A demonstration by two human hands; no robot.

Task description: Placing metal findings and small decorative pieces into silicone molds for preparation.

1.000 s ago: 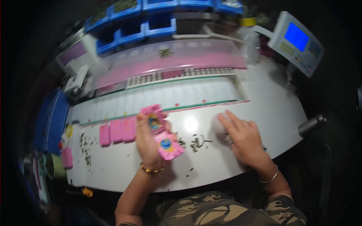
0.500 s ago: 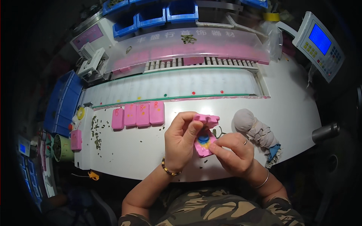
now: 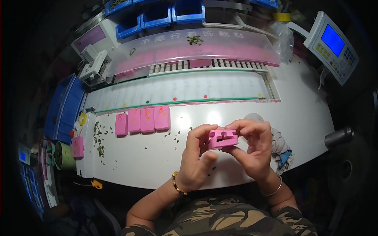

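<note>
One matte pink rectangular mould (image 3: 223, 139), its near face notched and slotted, is held over the smooth white tabletop (image 3: 132, 157). The half-curled left hand (image 3: 195, 162) grips its left end; the right hand (image 3: 256, 151) pinches its right end between thumb and fingers. Leftward lie four rounded pink blocks (image 3: 147, 121); rightward, a wrinkled pale cloth bundle (image 3: 278, 142).
</note>
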